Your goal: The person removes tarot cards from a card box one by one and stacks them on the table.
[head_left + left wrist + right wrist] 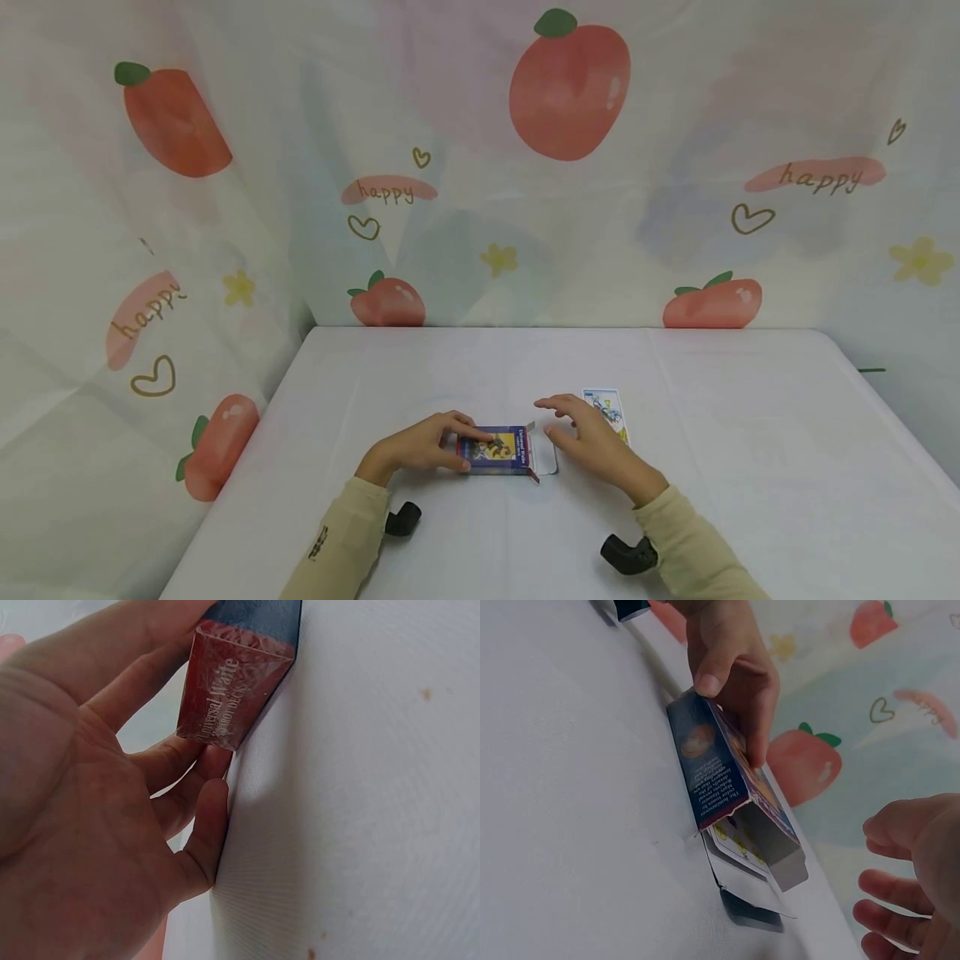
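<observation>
Your left hand (423, 443) pinches the blue tarot box (495, 460) at its left end, thumb along the near side and a finger lying across the printed upper face. The box lies flat on the white worktop (720, 400), just below the centre of the frame in the head view, its unfastened end and pale flap (546, 460) turned to the right. In the right wrist view, printed cards (739, 841) show inside that end. Your right hand (600, 443) holds nothing, its fingers spread apart near the flap, clear of the box. Beyond that hand, right of centre, a loose card (604, 404) lies partly hidden by it. A fruit-printed backdrop (480, 167) fills the upper frame behind the worktop.
</observation>
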`<control>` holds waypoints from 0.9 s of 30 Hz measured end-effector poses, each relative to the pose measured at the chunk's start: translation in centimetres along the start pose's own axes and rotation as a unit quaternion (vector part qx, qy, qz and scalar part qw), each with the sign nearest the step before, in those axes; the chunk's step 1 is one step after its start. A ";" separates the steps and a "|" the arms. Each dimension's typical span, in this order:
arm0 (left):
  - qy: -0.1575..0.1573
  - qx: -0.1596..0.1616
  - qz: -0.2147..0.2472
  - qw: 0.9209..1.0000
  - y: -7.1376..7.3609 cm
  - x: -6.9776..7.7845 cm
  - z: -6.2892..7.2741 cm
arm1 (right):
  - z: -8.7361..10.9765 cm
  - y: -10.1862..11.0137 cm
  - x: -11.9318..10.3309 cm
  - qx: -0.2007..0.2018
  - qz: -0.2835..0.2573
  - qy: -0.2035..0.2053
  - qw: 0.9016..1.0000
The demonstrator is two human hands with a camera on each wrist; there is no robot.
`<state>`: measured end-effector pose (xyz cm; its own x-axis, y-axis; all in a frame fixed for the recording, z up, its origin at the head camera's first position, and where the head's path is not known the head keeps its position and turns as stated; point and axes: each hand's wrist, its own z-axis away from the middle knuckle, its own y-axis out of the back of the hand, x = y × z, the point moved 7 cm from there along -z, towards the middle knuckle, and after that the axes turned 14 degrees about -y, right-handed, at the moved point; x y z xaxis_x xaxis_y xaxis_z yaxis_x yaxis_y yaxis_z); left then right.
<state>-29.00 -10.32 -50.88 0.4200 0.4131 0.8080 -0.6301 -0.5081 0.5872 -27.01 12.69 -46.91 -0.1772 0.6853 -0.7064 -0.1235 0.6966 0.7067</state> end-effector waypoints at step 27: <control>-0.011 -0.001 0.006 1.000 0.0 0.0 -0.1 | 0.6 -2.3 0.1 -0.105 0.020 0.010 0.994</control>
<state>-29.12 -10.22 -50.85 0.4263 0.3901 0.8162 -0.6360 -0.5123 0.5771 -26.21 11.31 -48.63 -0.2058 0.7056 -0.6780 -0.3165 0.6076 0.7284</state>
